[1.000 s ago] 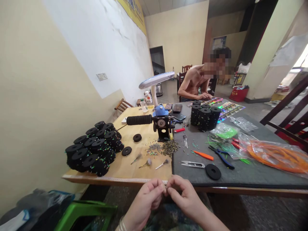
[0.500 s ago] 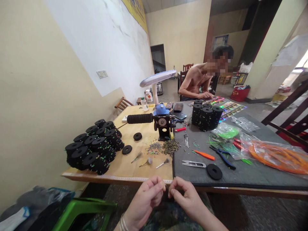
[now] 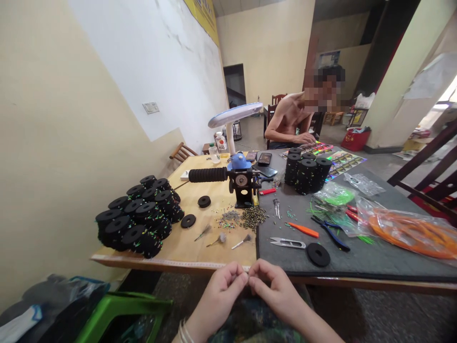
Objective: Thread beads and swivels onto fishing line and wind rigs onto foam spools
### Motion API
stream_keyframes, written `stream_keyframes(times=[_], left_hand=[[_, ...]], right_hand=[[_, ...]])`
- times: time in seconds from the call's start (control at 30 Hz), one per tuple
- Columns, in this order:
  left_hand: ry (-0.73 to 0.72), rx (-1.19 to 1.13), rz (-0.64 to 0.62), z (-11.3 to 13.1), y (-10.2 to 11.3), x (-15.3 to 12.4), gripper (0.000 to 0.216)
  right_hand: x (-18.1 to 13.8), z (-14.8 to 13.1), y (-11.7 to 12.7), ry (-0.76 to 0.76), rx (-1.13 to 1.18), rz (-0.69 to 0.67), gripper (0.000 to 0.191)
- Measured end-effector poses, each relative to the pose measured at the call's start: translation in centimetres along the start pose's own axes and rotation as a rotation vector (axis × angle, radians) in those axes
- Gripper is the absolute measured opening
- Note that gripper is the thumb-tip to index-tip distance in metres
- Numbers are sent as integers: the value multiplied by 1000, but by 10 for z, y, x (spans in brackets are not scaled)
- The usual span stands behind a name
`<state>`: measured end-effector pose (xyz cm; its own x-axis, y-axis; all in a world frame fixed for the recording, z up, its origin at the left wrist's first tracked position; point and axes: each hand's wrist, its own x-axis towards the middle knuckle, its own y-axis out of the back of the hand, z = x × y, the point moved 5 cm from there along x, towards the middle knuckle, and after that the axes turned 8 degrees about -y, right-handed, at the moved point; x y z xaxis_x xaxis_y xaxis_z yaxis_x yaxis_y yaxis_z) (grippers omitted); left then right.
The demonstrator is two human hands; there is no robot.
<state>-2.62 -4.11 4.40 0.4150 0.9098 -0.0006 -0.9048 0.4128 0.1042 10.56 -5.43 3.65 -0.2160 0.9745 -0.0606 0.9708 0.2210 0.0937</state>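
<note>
My left hand [image 3: 225, 289] and my right hand [image 3: 270, 284] meet fingertip to fingertip just off the table's front edge. Both are closed in a pinch; whatever they hold is too small to make out. Past them, three small feathery tufts [image 3: 222, 237] lie on the wooden part of the table. Behind these are piles of dark metallic beads [image 3: 253, 217] and grey beads [image 3: 231, 216]. To the right of my hands lie thread snips [image 3: 288, 242] and a black foam disc [image 3: 318, 255] on a grey mat.
Stacked black foam spools [image 3: 134, 236] stand at left, more spools [image 3: 307, 174] at back right. A black winding device [image 3: 243, 186] and a lamp [image 3: 233, 116] stand mid-table. Blue pliers [image 3: 334, 236], an orange tool [image 3: 303, 230] and bagged orange line [image 3: 410, 233] lie right. A person [image 3: 291, 119] sits opposite.
My hands have come together, so their fingertips now touch where there was a small gap. My left hand has turned, thumb now pointing toward the right hand. The phone's screen at the back has lit up.
</note>
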Motion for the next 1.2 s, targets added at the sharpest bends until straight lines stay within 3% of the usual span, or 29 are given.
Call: stream_keyframes(times=[0.2, 0.57, 0.77, 0.9, 1.03, 1.2], left_hand=[[-10, 46, -64, 1, 5, 0, 29], [109, -171, 11, 0, 13, -1, 31], [116, -180, 12, -5, 15, 0, 32], [101, -43, 43, -8, 21, 3, 34], [36, 234, 70, -14, 36, 4, 32], [-69, 522, 123, -18, 56, 5, 25]], right_hand=[[2, -4, 0, 46, -97, -15, 19], [2, 5, 5, 27, -136, 10, 22], [2, 9, 5, -13, -103, 5, 22], [5, 9, 13, -21, -197, 28, 19], [9, 2, 32, 47, -534, 105, 17], [16, 4, 45, 138, -901, 91, 14]])
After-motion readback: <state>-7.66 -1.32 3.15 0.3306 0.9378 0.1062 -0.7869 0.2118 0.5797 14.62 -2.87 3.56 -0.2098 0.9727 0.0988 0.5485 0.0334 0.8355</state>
